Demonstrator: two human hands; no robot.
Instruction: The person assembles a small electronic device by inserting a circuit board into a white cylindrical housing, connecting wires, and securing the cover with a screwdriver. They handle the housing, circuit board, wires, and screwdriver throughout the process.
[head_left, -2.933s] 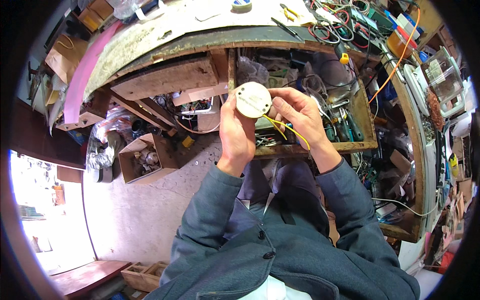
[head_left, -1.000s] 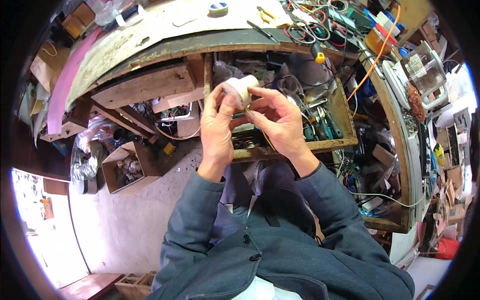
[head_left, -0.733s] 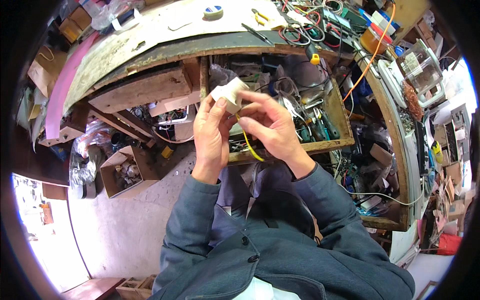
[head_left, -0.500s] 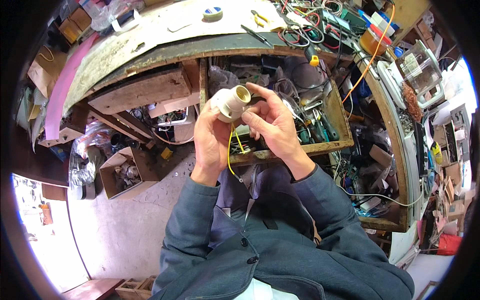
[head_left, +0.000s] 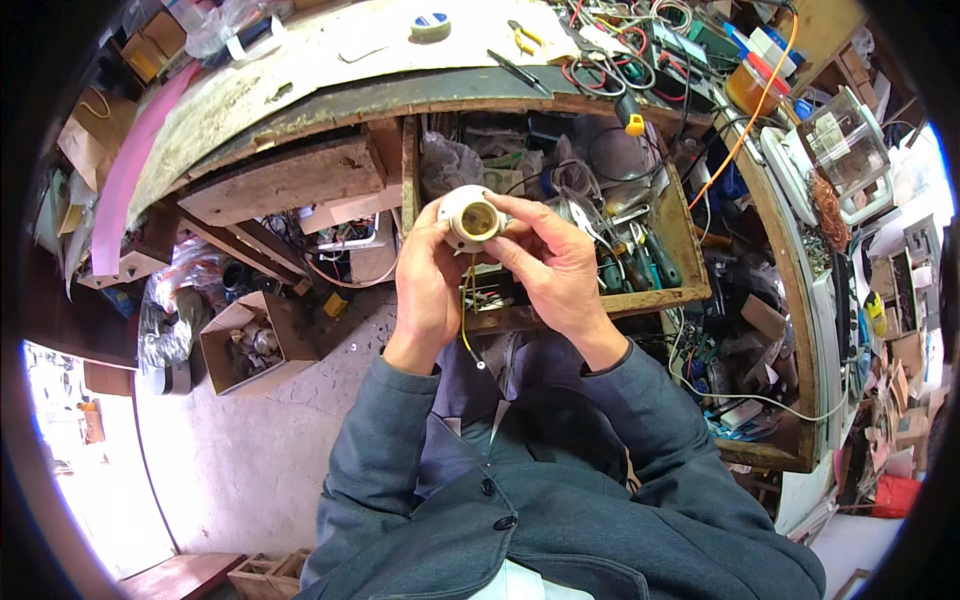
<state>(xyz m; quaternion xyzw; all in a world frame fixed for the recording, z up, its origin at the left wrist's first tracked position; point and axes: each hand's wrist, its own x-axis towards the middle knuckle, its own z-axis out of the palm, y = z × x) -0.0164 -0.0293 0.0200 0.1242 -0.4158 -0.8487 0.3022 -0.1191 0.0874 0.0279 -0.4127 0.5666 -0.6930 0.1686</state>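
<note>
Between both hands, above an open wooden drawer, I hold a cream-white lamp socket with its round threaded mouth turned up toward me. The fingers of my left hand are closed round its left side. My right hand pinches the right side of the rim between thumb and forefinger. A yellow wire hangs from beneath the socket, with a dark sleeve and a small metal tip at its lower end. The underside of the socket is hidden.
Pliers and screwdrivers, cables and plastic bags fill the drawer. On the bench top lie a tape roll, yellow-handled pliers, a black pen and tangled leads. A cardboard box stands on the floor at left.
The socket has tipped so that its mouth faces me rather than up to the right. My right thumb and forefinger have come in onto its rim.
</note>
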